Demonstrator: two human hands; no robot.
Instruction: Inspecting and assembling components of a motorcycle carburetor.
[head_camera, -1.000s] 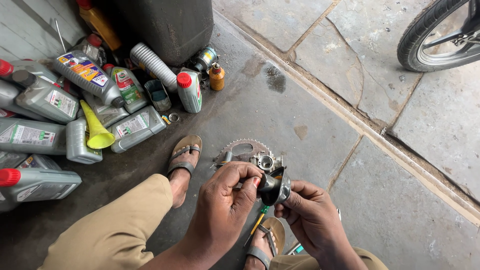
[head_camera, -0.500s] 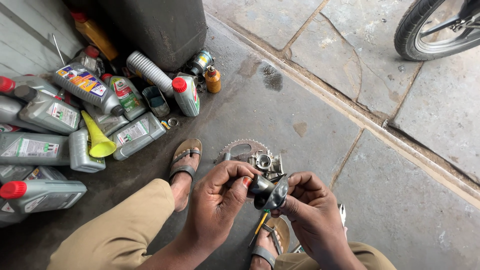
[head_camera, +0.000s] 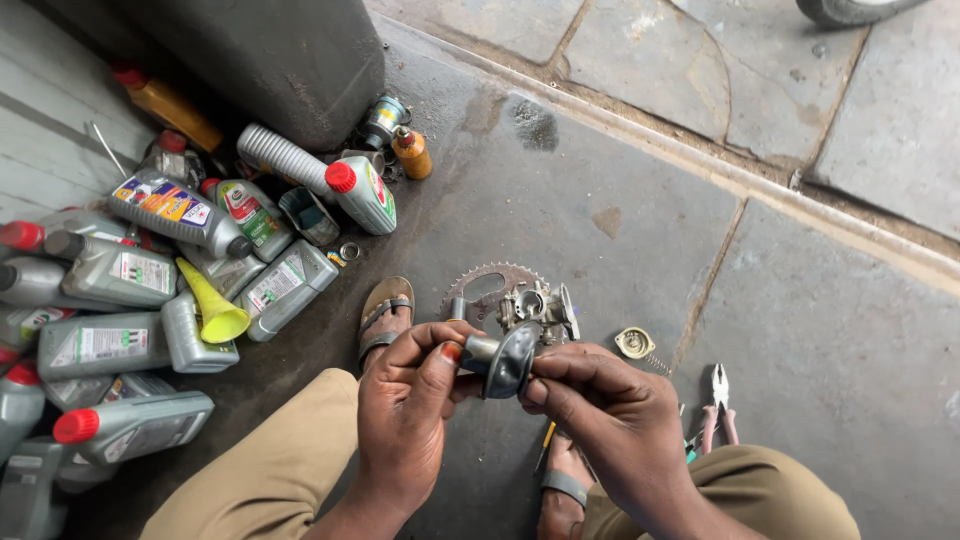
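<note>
Both my hands hold one small dark metal part (head_camera: 505, 360), a round cup-like piece with a short silver tube on its left end. My left hand (head_camera: 410, 410) pinches the tube end between thumb and fingers. My right hand (head_camera: 610, 420) grips the round dark side from the right. Just beyond the part, on the stone floor, a carburettor-like metal body (head_camera: 540, 305) rests on a toothed chain sprocket (head_camera: 483, 283). My sandalled left foot (head_camera: 383, 315) is beside the sprocket.
Several grey oil bottles (head_camera: 120, 270) and a yellow funnel (head_camera: 210, 305) lie heaped at the left by a dark bin (head_camera: 290, 60). A small round cap with a spring (head_camera: 635, 343) and red-handled pliers (head_camera: 718, 405) lie at the right. A raised stone kerb (head_camera: 760, 190) crosses behind.
The view has dropped and shifted, so the wheel at top right has nearly left the frame. My hands have turned the dark part between them; they still hold it.
</note>
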